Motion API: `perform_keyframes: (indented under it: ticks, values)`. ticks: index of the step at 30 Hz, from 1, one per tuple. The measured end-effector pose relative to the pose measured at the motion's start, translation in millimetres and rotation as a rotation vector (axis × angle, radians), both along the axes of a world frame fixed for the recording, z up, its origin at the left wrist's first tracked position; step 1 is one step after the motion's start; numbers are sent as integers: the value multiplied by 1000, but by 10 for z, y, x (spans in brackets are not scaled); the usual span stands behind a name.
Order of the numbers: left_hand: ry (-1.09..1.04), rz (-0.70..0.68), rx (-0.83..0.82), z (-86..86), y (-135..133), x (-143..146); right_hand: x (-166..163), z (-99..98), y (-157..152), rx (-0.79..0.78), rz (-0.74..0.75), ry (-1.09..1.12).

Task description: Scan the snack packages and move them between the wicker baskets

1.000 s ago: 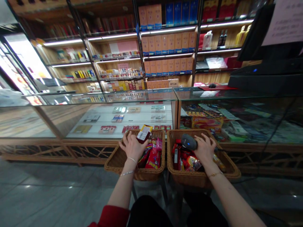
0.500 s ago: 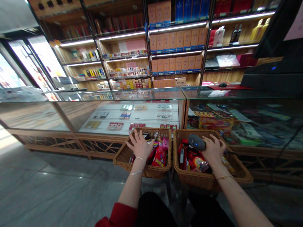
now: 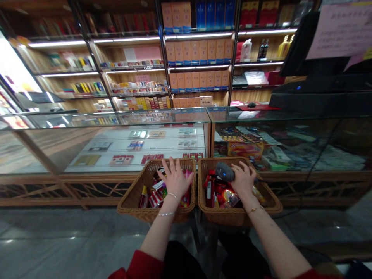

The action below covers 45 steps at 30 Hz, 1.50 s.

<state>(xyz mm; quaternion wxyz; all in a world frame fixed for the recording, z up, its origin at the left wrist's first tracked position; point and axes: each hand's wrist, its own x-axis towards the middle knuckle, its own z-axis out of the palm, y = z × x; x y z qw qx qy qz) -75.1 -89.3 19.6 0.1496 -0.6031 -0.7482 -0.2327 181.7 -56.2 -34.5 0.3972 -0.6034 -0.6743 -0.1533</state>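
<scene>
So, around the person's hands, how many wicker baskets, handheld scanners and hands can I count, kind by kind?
Wicker baskets: 2 (left basket, right basket)
Handheld scanners: 1 (scanner, gripped by the right hand)
Hands: 2 (left hand spread open over the left basket, right hand)
Total: 5

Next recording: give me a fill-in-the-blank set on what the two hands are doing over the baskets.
1. The dark barcode scanner is gripped by the ____ hand.
2. The left hand, fingers spread, holds ____.
3. ____ wicker baskets stand side by side before the glass counter.
4. Under the right hand, the right basket holds mostly ____ packets.
Missing words: right; nothing; two; red.
</scene>
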Motion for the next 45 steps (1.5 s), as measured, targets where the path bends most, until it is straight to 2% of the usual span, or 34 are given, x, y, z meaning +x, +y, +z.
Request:
perform_keyframes:
  ticks: [6, 11, 16, 20, 26, 28, 31, 36, 42, 45]
  values:
    - [38, -142, -48, 5, 145, 328, 104, 142, -8, 24, -26, -27]
    - [135, -294, -126, -35, 306, 508, 305, 206, 62, -27, -52, -87]
    - [271, -480, -245, -94, 523, 600, 483, 170, 163, -121, -78, -176]
    - [408, -630, -339, -125, 718, 649, 496, 134, 188, -189, -81, -253]
    - [505, -728, -468, -165, 944, 731, 460, 68, 158, -251, -73, -288]
    - [487, -739, -482, -188, 1001, 767, 473, 51, 154, -253, -65, -290]
    - [453, -656, -478, -256, 1051, 830, 499, 34, 161, -259, -66, -281]
    - [435, -538, -524, -490, 1001, 925, 533, -3, 199, -260, -83, -251]
    - [459, -490, -732, -758, 887, 1002, 551, -24, 204, -238, -76, -253]
    - [371, -543, -722, -805, 890, 1010, 547, -7, 190, -245, -76, -247]
